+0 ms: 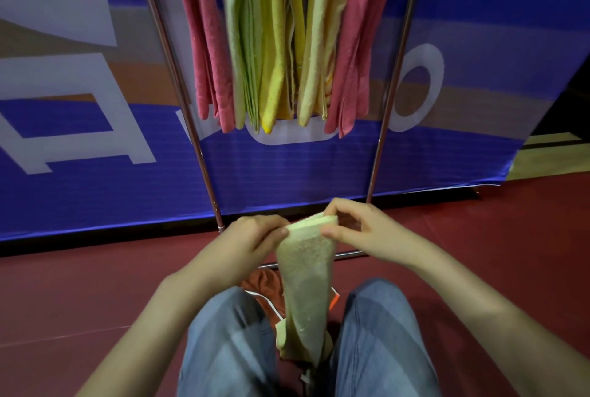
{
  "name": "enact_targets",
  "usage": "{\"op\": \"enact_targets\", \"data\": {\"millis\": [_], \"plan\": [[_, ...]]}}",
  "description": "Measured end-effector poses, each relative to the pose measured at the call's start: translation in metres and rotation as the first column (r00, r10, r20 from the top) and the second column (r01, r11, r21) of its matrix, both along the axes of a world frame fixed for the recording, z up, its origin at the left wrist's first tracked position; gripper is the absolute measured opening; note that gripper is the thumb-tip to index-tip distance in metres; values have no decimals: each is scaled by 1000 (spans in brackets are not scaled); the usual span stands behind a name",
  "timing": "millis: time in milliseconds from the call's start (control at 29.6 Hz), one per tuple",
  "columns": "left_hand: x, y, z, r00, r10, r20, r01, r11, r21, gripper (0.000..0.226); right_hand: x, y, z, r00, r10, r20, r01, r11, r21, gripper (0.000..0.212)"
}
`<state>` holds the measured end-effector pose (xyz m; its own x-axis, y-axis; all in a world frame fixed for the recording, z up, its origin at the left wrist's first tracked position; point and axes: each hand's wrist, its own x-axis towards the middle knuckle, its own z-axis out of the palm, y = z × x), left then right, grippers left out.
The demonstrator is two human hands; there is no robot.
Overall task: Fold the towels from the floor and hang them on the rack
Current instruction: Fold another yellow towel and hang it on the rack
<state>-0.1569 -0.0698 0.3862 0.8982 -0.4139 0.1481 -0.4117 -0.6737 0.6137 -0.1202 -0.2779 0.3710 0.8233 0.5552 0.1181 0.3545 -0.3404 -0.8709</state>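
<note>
Your knees (pixel 230 348) in jeans frame a pale yellow towel (pixel 306 275), folded narrow and hanging down between them. Your left hand (pixel 255 237) and right hand (pixel 360 233) each pinch its top edge, fingers curled on the cloth. An orange towel (pixel 265 285) lies on the red floor (pixel 95 294) behind it. Beyond, the rack (pixel 178 77) carries pink, green and yellow hanging towels (pixel 274 45).
</note>
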Motion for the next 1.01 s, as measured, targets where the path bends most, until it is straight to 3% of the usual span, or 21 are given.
{"op": "enact_targets", "data": {"millis": [101, 202, 371, 472, 607, 776, 1012], "plan": [[4, 7, 13, 1000, 8, 21, -9, 999, 34, 36, -1, 2, -1, 998, -40, -55, 49, 983, 179, 24], [5, 11, 17, 998, 48, -30, -49, 998, -35, 31, 0, 7, 0, 990, -53, -134, 96, 938, 333, 35], [9, 2, 24, 974, 29, -225, -67, 985, -161, 47, -2, 24, 1, 980, -25, -199, 102, 915, 390, 39], [14, -10, 26, 978, 15, -207, -54, 982, -183, 50, -2, 32, -1, 977, -14, -211, 97, 916, 389, 43], [17, -16, 25, 989, 42, -144, -62, 988, -142, 18, -3, 31, -3, 978, -16, -208, 94, 926, 367, 46], [17, -19, 31, 999, 25, -41, -30, 993, -116, 15, 0, 25, -18, 950, -5, -312, 138, 902, 408, 41], [28, -8, 75, 971, 165, 171, -132, 973, -187, 16, -2, 29, -83, 903, 21, -429, 51, 987, 156, 21]]}}
